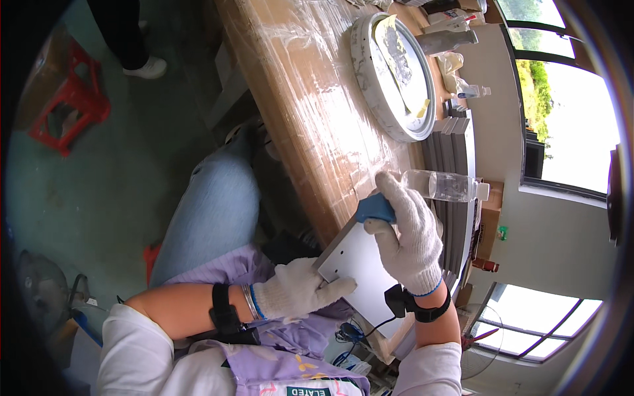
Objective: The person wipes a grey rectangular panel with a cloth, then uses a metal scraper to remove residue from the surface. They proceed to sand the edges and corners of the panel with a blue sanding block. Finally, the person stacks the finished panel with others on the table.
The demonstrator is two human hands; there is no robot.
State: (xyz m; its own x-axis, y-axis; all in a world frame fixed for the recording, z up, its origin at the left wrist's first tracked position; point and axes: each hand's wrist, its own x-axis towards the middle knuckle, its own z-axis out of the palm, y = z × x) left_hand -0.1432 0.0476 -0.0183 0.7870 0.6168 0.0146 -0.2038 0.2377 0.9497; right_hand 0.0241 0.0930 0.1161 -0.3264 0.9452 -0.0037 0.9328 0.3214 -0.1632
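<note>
A flat white panel [360, 270] with a grey edge and small dark holes slants between my two hands, over my lap and the near side of the table. My left hand [300, 289], in a white knitted glove, grips the panel's left edge, thumb across the face. My right hand [411, 241], gloved alike, pinches a blue cloth or sponge-like piece [376, 208] against the panel's far corner. Which of the two it is I cannot tell. A clear plastic bottle [446, 186] lies or stands just beyond my right hand.
The table [297, 86] is covered in clear plastic film. A round white tub lid or tray [422, 72] holds a yellowish, dark-stained sheet. Stacked grey panels [452, 145] stand along the far side. At left are a red stool [72, 99] and another person's shoe [146, 68].
</note>
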